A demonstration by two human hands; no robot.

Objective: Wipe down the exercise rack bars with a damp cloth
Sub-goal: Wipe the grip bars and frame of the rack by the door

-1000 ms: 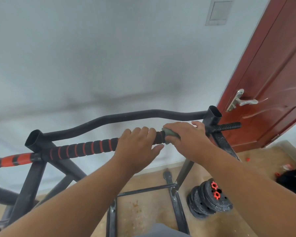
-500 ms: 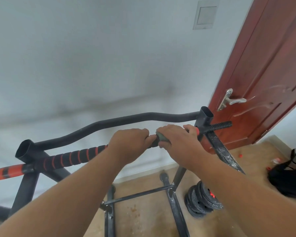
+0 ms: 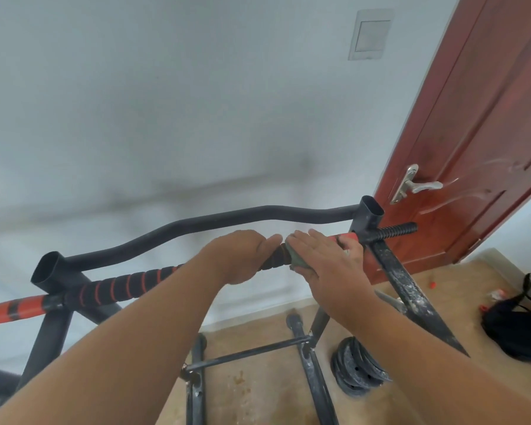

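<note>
At centre frame the left hand (image 3: 242,256) curls round the black foam-padded bar with orange rings (image 3: 126,286), steadying it. Just to its right, the right hand (image 3: 322,259) lies with fingers fairly straight, pressing a grey-green damp cloth (image 3: 298,261) against the bar near its orange right end. Behind them the curved black steel upper bar (image 3: 227,222) of the rack runs across mid-frame to the open tube socket (image 3: 371,211) at right. The cloth looks loosely trapped under a flat palm; a fast stroke could let it slip off, and knuckles could strike the threaded black peg (image 3: 396,230) beyond.
</note>
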